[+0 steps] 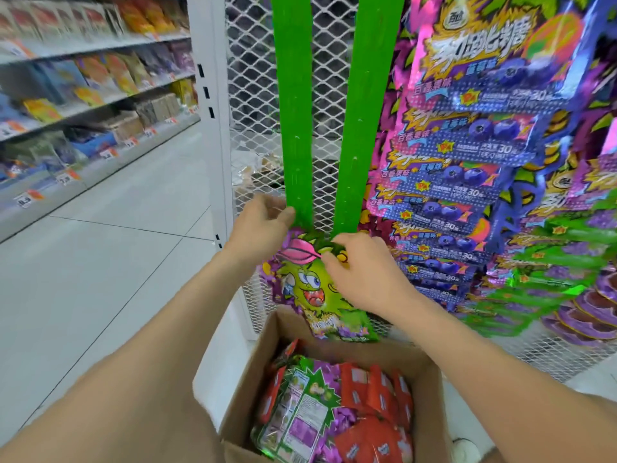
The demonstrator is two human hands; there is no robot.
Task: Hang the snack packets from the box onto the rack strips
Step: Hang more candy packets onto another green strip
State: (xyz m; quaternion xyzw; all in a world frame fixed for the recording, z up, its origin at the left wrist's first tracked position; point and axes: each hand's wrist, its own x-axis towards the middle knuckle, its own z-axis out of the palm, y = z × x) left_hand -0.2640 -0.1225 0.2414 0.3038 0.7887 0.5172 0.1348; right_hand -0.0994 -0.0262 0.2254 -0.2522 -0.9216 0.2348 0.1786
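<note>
Two green rack strips hang down a white mesh panel, the left strip (295, 111) and the right strip (360, 111). My left hand (262, 222) pinches the bottom end of the left strip. My right hand (360, 272) grips the top of a purple and green snack packet (317, 295) with a cartoon face, held at that strip's lower end. Below stands an open cardboard box (253, 355) with several red and purple packets (337, 406) inside.
Blue and purple packets (467, 155) hang in a dense column to the right of the strips. A white upright post (213, 95) edges the mesh panel (250, 78). Stocked store shelves (83, 105) run along the left, beside a pale tiled aisle floor (117, 245).
</note>
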